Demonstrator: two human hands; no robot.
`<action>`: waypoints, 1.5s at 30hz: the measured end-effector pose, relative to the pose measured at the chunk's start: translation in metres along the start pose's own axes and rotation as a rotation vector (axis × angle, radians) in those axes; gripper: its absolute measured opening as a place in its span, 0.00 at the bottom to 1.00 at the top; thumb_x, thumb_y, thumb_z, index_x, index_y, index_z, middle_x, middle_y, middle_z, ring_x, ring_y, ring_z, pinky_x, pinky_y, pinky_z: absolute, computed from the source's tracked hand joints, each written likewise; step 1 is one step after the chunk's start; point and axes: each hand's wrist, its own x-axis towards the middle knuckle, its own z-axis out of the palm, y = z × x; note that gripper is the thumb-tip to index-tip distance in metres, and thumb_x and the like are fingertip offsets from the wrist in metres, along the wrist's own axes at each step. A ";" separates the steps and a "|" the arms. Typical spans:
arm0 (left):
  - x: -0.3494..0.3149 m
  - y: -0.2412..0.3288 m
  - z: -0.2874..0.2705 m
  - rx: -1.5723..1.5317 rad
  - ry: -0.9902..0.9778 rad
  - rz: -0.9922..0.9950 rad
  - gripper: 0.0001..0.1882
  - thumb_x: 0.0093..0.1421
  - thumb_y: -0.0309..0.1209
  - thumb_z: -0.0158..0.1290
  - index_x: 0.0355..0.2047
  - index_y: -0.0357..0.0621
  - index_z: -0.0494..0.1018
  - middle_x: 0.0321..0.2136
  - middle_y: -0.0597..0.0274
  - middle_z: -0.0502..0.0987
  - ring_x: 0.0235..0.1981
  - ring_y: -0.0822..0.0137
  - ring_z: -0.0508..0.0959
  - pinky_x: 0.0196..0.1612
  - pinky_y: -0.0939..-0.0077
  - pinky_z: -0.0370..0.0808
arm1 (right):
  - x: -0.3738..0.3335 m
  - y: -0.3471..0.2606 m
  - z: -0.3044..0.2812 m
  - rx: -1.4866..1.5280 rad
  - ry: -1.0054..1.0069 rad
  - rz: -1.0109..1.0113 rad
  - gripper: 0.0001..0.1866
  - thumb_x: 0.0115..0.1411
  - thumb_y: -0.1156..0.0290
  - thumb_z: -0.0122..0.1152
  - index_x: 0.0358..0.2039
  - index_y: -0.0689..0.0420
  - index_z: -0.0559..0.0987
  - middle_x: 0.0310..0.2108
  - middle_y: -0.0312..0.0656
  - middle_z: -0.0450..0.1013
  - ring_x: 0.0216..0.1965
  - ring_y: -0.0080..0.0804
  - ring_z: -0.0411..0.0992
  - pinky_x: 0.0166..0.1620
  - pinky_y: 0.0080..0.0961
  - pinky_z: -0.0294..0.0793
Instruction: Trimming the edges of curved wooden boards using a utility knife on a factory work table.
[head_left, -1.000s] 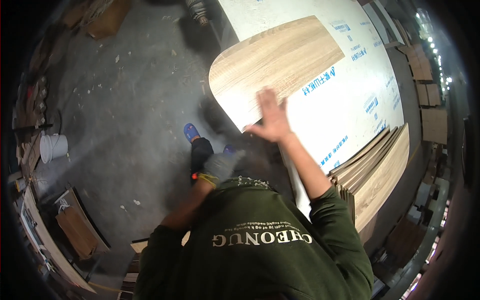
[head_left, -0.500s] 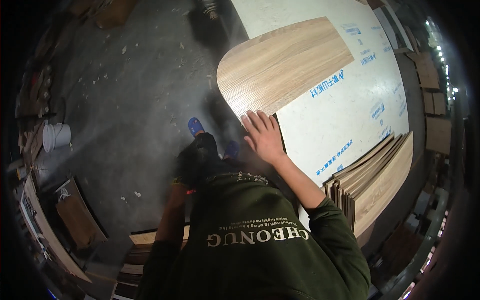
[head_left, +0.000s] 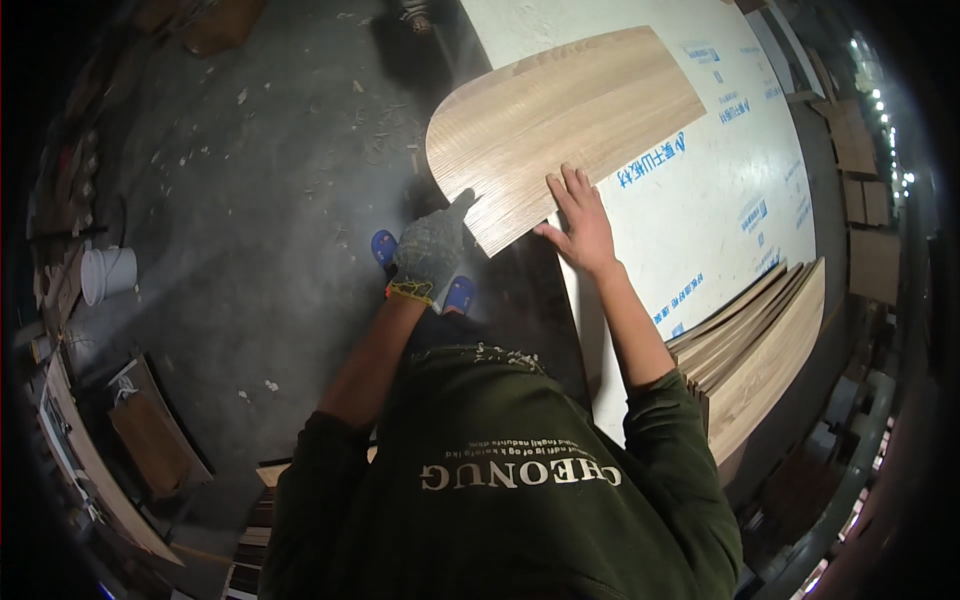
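A wood-grain board (head_left: 570, 110) with rounded corners at its left end lies on the white printed sheet, its near left part jutting past the sheet's edge. My left hand (head_left: 432, 248), in a dark grey knitted glove, is closed at the board's near left edge, one digit on top and the other fingers mostly hidden. Bare, my right hand (head_left: 583, 228) rests open on the board's near edge, fingers stretched over the top face and thumb apart.
The large white sheet (head_left: 740, 180) with blue print forms the work surface. Several similar wood-grain boards (head_left: 765, 350) are stacked at its near right. A white bucket (head_left: 108, 275) stands on the floor at left, with a brown panel (head_left: 155, 430) leaning nearer. Blue shoes (head_left: 458, 295) show below my hands.
My left hand has come up from beside my body to the board's edge. The right hand has slid rightward along the near edge. The board has shifted slightly left and away.
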 end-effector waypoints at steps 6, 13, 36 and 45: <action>-0.040 0.052 0.011 0.024 -0.232 -0.115 0.22 0.62 0.30 0.45 0.58 0.55 0.66 0.33 0.52 0.79 0.33 0.52 0.80 0.34 0.61 0.77 | 0.001 -0.004 0.004 0.039 0.064 -0.006 0.41 0.51 0.47 0.64 0.62 0.50 0.65 0.66 0.50 0.55 0.66 0.55 0.51 0.65 0.46 0.54; -0.071 0.032 0.032 -0.115 -0.198 0.117 0.21 0.63 0.32 0.44 0.57 0.57 0.69 0.30 0.60 0.77 0.31 0.60 0.79 0.31 0.63 0.76 | -0.007 0.001 0.010 0.078 0.056 0.001 0.42 0.50 0.41 0.60 0.63 0.47 0.64 0.67 0.48 0.53 0.67 0.54 0.49 0.64 0.50 0.53; -0.121 -0.066 0.052 -1.035 -0.107 -0.524 0.16 0.63 0.39 0.50 0.45 0.42 0.73 0.27 0.59 0.79 0.24 0.66 0.78 0.30 0.71 0.77 | -0.051 -0.089 0.035 -0.026 -0.096 -0.201 0.32 0.56 0.62 0.59 0.62 0.49 0.65 0.68 0.38 0.52 0.68 0.47 0.48 0.65 0.53 0.50; -0.168 -0.020 0.028 -1.858 -0.176 -0.951 0.09 0.65 0.39 0.48 0.32 0.48 0.69 0.19 0.66 0.69 0.17 0.68 0.68 0.22 0.74 0.68 | -0.062 -0.121 0.030 0.874 -0.040 0.590 0.20 0.58 0.56 0.61 0.47 0.54 0.79 0.34 0.38 0.80 0.40 0.27 0.78 0.47 0.30 0.74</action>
